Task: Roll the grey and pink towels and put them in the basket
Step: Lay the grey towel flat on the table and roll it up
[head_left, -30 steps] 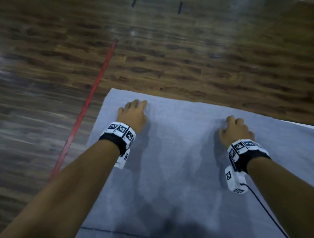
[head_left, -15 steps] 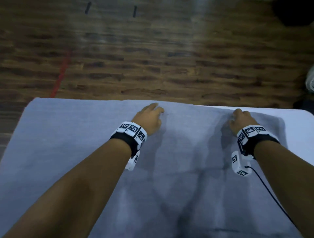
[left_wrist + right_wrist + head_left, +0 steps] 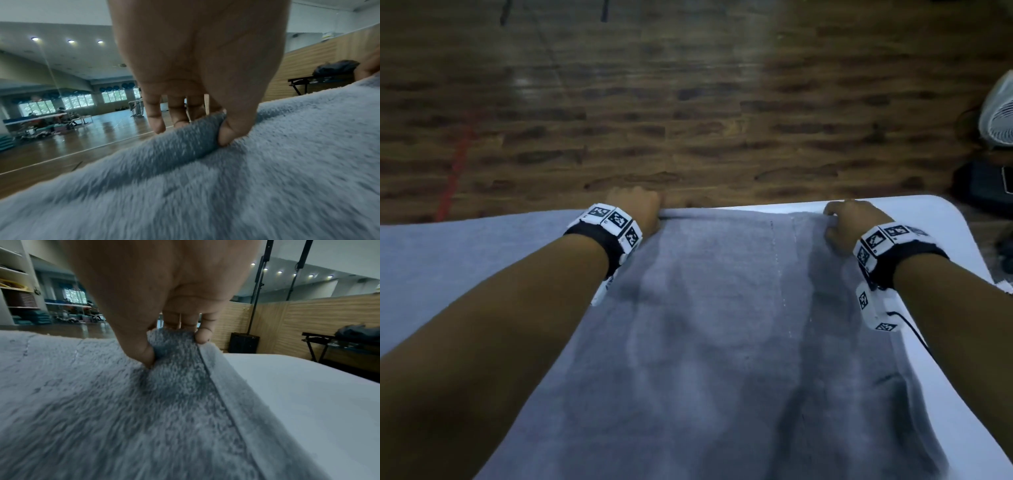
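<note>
Both hands, left hand (image 3: 635, 212) and right hand (image 3: 851, 224), pinch the grey towel (image 3: 722, 342) at its far edge; uneven pulls could skew the roll.

A gym or dance studio. A wide wooden floor (image 3: 86, 138) runs to a mirror wall (image 3: 51, 68), with stacked mats (image 3: 30, 318), exercise balls (image 3: 115, 88) and recessed ceiling lights (image 3: 71, 41).

The grey towel (image 3: 722, 342) is thick, fuzzy, matt terry cloth on a smooth white table (image 3: 945, 222), above a glossy wood-plank floor (image 3: 688, 120) at 12 o'clock.
</note>
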Demonstrator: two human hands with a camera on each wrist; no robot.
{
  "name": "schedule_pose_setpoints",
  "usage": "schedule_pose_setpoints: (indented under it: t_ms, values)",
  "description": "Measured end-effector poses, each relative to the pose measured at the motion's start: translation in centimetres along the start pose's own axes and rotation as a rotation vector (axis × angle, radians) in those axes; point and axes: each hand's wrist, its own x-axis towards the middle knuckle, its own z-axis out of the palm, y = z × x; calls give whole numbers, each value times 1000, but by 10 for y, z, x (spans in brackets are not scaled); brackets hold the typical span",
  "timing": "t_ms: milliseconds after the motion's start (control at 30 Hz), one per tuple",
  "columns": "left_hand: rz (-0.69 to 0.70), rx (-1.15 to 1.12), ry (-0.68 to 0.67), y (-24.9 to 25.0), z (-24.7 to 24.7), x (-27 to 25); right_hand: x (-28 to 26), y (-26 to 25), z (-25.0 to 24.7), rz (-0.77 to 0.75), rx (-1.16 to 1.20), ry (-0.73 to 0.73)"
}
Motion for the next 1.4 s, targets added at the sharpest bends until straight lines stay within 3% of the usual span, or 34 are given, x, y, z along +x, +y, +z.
schedule_pose_setpoints:
  t_ms: [167,333,400,600,867,1067,1267,1400]
  values:
    - [-4,-23,-49,1,-18,12,6,7,-27,-23,-84,63]
    - [-15,-138,146,6,-26,8,5,13,-18,47,21,463]
    - [-24,-137,193,13,-16,0,-1,6,-7,72,74,549]
    - [68,-110,177,40,32,-36,-15,-8,26,52,32,268]
    - [54,-273,135,25,66,-101,-69,-45,36,-43,158,156]
    - [-52,-368,71,-41,107,-205,-162,-164,55,-368,191,75]
    - [-310,-429,52,-153,174,-347,-269,-307,80,-678,220,-143]
    - [-497,-512,22,-215,233,-440,-342,-378,119,-754,165,-213]
